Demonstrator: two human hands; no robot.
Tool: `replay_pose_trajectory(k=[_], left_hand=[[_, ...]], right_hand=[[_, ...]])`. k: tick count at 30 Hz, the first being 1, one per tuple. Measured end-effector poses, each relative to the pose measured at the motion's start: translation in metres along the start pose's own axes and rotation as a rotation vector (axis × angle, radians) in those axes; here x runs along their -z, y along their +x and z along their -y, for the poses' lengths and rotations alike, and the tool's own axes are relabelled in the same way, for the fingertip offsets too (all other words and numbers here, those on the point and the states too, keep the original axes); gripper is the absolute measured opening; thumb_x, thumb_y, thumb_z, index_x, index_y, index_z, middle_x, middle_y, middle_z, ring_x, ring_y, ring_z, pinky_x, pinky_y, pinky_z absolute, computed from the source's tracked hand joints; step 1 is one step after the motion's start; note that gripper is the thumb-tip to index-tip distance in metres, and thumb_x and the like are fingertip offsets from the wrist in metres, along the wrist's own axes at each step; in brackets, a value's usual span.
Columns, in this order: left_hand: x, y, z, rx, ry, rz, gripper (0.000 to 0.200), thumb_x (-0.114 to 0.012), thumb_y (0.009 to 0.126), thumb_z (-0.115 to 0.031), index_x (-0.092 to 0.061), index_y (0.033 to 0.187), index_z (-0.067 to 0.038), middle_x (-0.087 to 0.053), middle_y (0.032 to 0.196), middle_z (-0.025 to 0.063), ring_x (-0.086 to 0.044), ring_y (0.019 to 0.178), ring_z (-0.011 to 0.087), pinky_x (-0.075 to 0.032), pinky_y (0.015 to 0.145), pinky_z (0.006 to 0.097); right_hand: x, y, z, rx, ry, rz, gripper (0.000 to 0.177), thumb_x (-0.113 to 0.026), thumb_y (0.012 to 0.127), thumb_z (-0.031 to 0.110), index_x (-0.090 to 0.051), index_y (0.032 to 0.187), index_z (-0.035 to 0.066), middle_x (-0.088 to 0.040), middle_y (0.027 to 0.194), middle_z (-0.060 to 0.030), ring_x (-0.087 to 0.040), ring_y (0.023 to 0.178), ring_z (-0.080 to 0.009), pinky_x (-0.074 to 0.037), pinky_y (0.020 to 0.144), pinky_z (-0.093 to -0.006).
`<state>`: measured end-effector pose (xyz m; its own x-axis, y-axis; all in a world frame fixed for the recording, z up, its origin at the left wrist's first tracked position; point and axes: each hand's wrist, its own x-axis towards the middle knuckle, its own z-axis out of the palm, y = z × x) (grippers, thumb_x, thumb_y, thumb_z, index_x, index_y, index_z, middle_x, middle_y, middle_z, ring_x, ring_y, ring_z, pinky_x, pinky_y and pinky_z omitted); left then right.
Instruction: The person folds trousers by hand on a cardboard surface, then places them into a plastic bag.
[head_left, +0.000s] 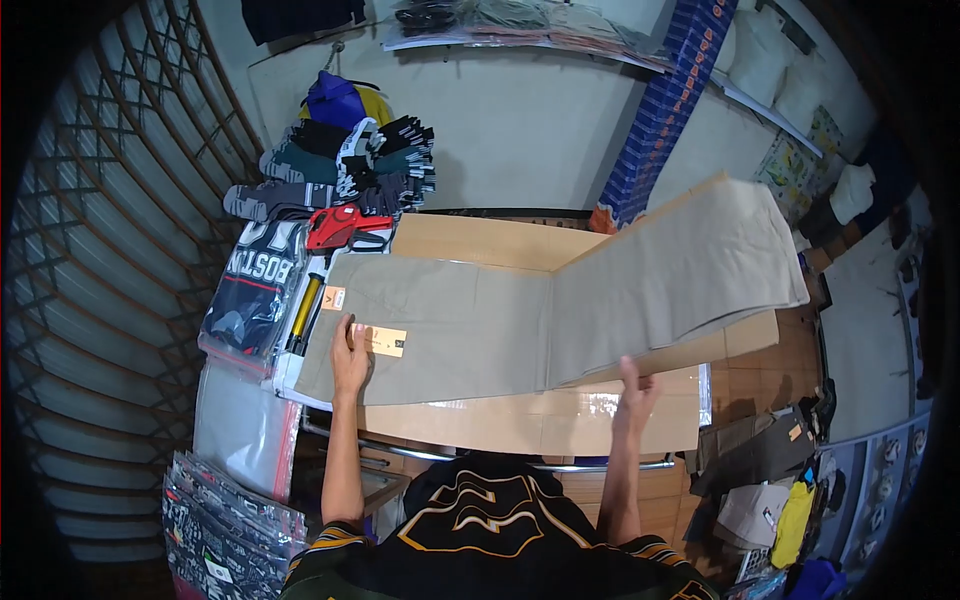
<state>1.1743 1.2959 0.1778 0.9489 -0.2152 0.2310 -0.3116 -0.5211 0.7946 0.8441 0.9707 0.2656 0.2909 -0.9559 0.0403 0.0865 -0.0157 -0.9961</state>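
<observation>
Resting the left hand at eight o'clock on khaki trousers, with thumb and fingers slightly parted at the edge of a card tag, but showing too little to tell whether pinching it. Holding the right hand loosely open at four o'clock, just beside the trousers' lower edge, too blurred to tell contact. Spreading cloth over brown cardboard from nine o'clock through the centre, and upward toward two o'clock.

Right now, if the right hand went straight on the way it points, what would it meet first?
The right hand would probably meet the raised cardboard flap first, with the folded beige garment lying on it; depth is unclear.
</observation>
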Motion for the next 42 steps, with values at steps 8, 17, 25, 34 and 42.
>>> replay_pose_trajectory(k=[8, 17, 25, 34, 42], left_hand=[[0.029, -0.003, 0.041, 0.23, -0.586, -0.171, 0.054, -0.046, 0.108, -0.039, -0.045, 0.144, 0.001, -0.056, 0.138, 0.0192, -0.056, 0.125, 0.0279, -0.044, 0.106, 0.0374], [0.028, -0.007, 0.072, 0.33, -0.753, -0.321, 0.056, -0.04, 0.108, -0.044, -0.046, 0.14, 0.002, -0.062, 0.121, 0.0136, -0.062, 0.112, 0.0214, -0.05, 0.095, 0.0334], [0.025, -0.008, 0.065, 0.28, -0.563, -0.351, 0.043, -0.054, 0.105, -0.03, -0.054, 0.131, 0.004, -0.065, 0.113, 0.0109, -0.065, 0.102, 0.018, -0.052, 0.088, 0.0294], [0.018, -0.009, 0.053, 0.186, -0.417, -0.378, 0.038, -0.065, 0.095, -0.011, -0.055, 0.127, 0.008, -0.067, 0.111, 0.0157, -0.065, 0.099, 0.0173, -0.052, 0.086, 0.0286], [0.016, -0.01, 0.05, 0.173, -0.395, -0.369, 0.038, -0.065, 0.094, -0.007, -0.054, 0.127, 0.009, -0.066, 0.116, 0.0195, -0.065, 0.106, 0.0217, -0.052, 0.092, 0.0315]], right_hand=[[-0.075, -0.046, 0.005, 0.435, -0.398, 0.426, 0.046, -0.08, 0.078, 0.014, -0.066, 0.119, -0.002, -0.068, 0.112, -0.0156, -0.065, 0.1, -0.0249, -0.051, 0.083, -0.0335], [-0.097, -0.06, -0.045, 0.774, -0.736, 0.661, 0.052, -0.082, 0.073, 0.017, -0.067, 0.121, 0.006, -0.064, 0.122, -0.0142, -0.059, 0.109, -0.0336, -0.048, 0.094, -0.043], [-0.082, -0.05, -0.06, 0.646, -0.612, 0.338, 0.028, -0.082, 0.071, 0.014, -0.068, 0.093, 0.004, -0.064, 0.082, -0.0097, -0.062, 0.079, -0.0267, -0.05, 0.073, -0.0374], [-0.038, -0.068, -0.067, 0.061, -0.312, 0.153, 0.032, -0.064, 0.1, 0.018, -0.067, 0.077, -0.004, -0.067, 0.069, -0.003, -0.054, 0.061, -0.006, -0.043, 0.056, -0.0235], [-0.057, -0.032, -0.085, 0.057, -0.21, 0.194, 0.036, -0.062, 0.1, 0.019, -0.061, 0.121, -0.011, -0.071, 0.095, -0.0134, -0.064, 0.073, -0.0125, -0.054, 0.062, -0.0257]])
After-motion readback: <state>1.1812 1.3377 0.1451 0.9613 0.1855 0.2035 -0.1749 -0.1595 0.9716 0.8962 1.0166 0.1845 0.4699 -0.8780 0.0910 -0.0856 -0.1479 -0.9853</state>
